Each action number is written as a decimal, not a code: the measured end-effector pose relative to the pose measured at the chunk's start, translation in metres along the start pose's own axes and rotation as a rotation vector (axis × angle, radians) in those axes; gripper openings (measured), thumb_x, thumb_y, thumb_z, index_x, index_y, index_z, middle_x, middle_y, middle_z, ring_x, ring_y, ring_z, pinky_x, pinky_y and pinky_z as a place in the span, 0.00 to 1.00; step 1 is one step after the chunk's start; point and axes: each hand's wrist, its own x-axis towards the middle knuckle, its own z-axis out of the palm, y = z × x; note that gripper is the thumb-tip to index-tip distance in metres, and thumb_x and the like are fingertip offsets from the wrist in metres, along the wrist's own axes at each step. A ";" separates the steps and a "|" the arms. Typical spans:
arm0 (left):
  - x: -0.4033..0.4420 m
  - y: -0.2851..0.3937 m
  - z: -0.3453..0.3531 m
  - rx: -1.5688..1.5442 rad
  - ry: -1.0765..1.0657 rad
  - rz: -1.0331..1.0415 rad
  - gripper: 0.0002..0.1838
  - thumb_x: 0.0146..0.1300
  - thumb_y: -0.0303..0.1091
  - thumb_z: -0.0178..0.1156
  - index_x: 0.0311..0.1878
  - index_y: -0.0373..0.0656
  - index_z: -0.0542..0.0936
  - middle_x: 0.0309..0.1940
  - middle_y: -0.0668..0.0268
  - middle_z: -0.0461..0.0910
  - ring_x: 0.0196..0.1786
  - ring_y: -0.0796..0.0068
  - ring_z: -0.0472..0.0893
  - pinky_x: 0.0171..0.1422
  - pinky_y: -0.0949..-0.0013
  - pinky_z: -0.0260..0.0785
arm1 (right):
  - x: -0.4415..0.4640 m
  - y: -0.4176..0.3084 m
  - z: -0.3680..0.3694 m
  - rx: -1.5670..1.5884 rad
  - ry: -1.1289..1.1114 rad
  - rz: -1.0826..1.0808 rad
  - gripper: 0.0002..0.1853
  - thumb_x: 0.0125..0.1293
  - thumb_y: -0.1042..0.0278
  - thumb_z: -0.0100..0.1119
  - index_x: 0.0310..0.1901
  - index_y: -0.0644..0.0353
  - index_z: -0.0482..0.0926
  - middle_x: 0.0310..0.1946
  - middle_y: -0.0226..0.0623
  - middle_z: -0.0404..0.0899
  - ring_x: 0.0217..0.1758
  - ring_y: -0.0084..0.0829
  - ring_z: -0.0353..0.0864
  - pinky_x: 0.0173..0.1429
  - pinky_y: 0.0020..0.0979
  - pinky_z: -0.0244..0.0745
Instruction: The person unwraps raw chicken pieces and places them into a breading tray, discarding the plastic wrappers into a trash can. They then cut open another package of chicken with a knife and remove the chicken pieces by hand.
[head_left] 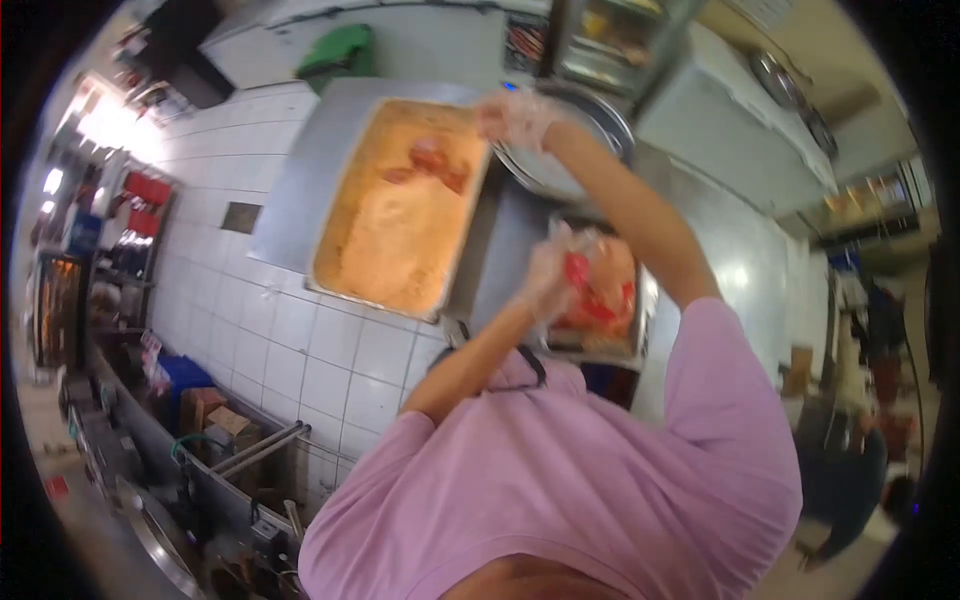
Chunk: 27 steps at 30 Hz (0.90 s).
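Pink shirt (560, 480) right up close, filling the near side, and both arms reach out from it over a metal desk (310, 165). Left hand (552, 278) now, in a clear glove: it's at the left edge of the small tray (600, 352), fingers bent, with red pieces (600, 305) right beside them. Blur there, so I can't tell whether it has hold of one. Over to the right hand (520, 118), gloved too, farther out, fingers partly curled above the far right corner of the big tray (375, 303); whether anything's in its grip, I can't tell. Look at that big tray, left of the small one: orange powder (395, 235) spread across it, red chunks (430, 160) sitting toward the far end. Just right of the right hand, a round metal bowl (540, 175), partly behind the forearm. Far left, a green bin (337, 50).
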 end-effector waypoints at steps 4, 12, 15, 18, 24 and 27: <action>0.004 -0.002 -0.013 0.192 -0.101 -0.026 0.27 0.75 0.63 0.49 0.44 0.47 0.80 0.32 0.70 0.78 0.31 0.78 0.79 0.31 0.69 0.73 | -0.193 -0.025 -0.042 -0.414 -0.183 -0.254 0.16 0.67 0.62 0.65 0.51 0.63 0.82 0.46 0.38 0.83 0.47 0.29 0.83 0.58 0.33 0.77; 0.002 -0.038 0.000 1.052 -0.273 0.420 0.23 0.76 0.52 0.50 0.47 0.40 0.82 0.33 0.57 0.83 0.38 0.61 0.83 0.45 0.60 0.76 | -0.247 0.230 -0.174 -0.980 -0.097 -0.384 0.22 0.66 0.69 0.61 0.62 0.61 0.76 0.51 0.36 0.79 0.55 0.28 0.79 0.61 0.33 0.76; -0.034 -0.011 0.033 0.948 -0.299 0.134 0.23 0.74 0.51 0.50 0.43 0.41 0.83 0.34 0.53 0.83 0.43 0.60 0.83 0.53 0.59 0.73 | -0.236 0.268 -0.200 -1.322 -0.142 -0.259 0.22 0.66 0.70 0.61 0.62 0.61 0.76 0.51 0.36 0.80 0.54 0.29 0.79 0.60 0.34 0.76; -0.044 -0.013 0.038 0.873 -0.273 0.073 0.22 0.73 0.50 0.50 0.41 0.41 0.83 0.34 0.53 0.83 0.45 0.59 0.83 0.55 0.59 0.73 | -0.234 0.279 -0.210 -1.534 -0.177 -0.124 0.23 0.66 0.70 0.61 0.62 0.61 0.75 0.50 0.36 0.80 0.54 0.29 0.79 0.59 0.34 0.76; -0.021 -0.034 0.025 0.724 -0.226 0.116 0.20 0.72 0.48 0.52 0.41 0.40 0.83 0.36 0.53 0.83 0.45 0.59 0.83 0.54 0.58 0.73 | -0.232 0.284 -0.218 -1.676 -0.192 -0.017 0.23 0.65 0.71 0.62 0.62 0.61 0.75 0.50 0.36 0.80 0.52 0.30 0.80 0.57 0.34 0.77; -0.017 -0.039 0.021 0.694 -0.208 0.144 0.19 0.72 0.46 0.52 0.41 0.40 0.82 0.37 0.54 0.83 0.46 0.59 0.82 0.54 0.57 0.73 | -0.237 0.287 -0.220 -1.708 -0.201 0.013 0.23 0.65 0.71 0.62 0.62 0.60 0.75 0.50 0.36 0.80 0.52 0.30 0.80 0.56 0.34 0.77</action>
